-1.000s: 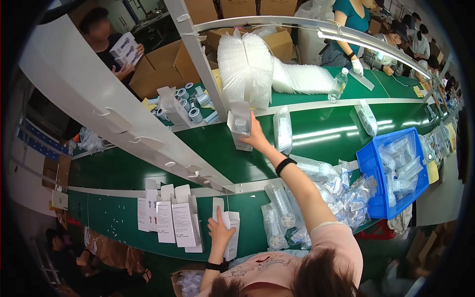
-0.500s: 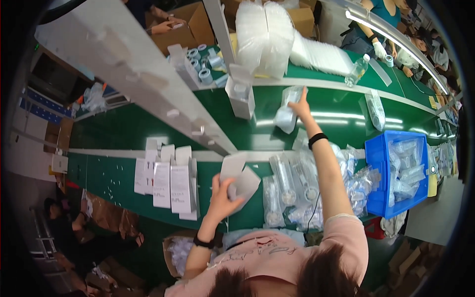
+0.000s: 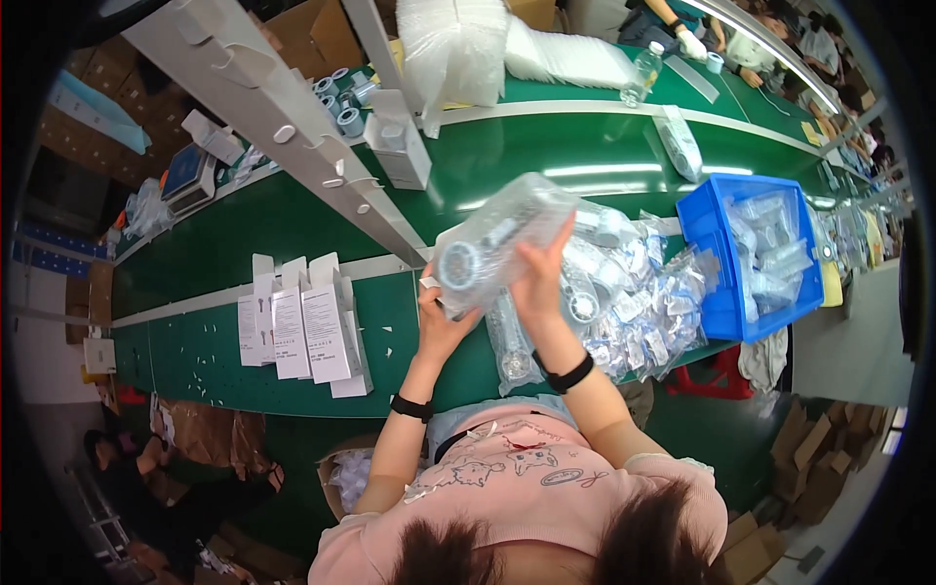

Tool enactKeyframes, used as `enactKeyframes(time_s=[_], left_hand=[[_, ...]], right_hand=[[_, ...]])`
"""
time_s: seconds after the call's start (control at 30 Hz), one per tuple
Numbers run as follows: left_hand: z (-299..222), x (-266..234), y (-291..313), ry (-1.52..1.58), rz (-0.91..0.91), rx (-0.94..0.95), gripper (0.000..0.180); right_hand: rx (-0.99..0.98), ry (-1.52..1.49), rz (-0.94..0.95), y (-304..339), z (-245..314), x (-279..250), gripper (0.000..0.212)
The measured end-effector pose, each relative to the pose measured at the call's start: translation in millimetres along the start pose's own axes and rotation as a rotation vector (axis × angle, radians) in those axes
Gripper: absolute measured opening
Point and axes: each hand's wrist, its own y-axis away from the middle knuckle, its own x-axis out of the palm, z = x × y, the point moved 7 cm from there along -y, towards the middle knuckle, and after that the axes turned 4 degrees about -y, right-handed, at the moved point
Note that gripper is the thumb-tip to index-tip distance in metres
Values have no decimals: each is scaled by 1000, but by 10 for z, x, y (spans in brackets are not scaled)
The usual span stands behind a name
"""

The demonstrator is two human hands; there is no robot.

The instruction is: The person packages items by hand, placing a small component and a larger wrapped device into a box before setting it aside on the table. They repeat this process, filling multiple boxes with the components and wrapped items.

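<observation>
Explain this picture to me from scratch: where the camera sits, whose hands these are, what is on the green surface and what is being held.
There is no machine here. A person wears a wide fisheye camera on the head, looking down, so the rim bends straight edges and the person's own hair and pink shirt fill the bottom. The two bare arms rising from there are theirs. Both the left hand and the right hand grip one clear plastic bag with a round part inside, lifted above the green bench. On the bench, to the left, stands a row of flat white boxes. To the right lies a heap of similar clear bagged parts, and beyond it a blue bin holding more. Behind runs a green conveyor belt carrying a white carton.
</observation>
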Motion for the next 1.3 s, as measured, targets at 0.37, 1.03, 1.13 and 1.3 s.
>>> enactKeyframes(time_s=[0.37,1.03,1.13,1.3], left_hand=[[171,74,408,-22,-152,24,68],[290,3,553,-3,-234,-266,68],[325,-59,591,-41,-209,-260,68],[209,-410,782,60,-302,-230,71]], right_hand=[[-800,1303,632,461,-13,410,76],[-294,1064,473,462,-224,415,57],[-442,1646,890,689,-202,524,47],[-576,1540,547,-42,697,-307,41]])
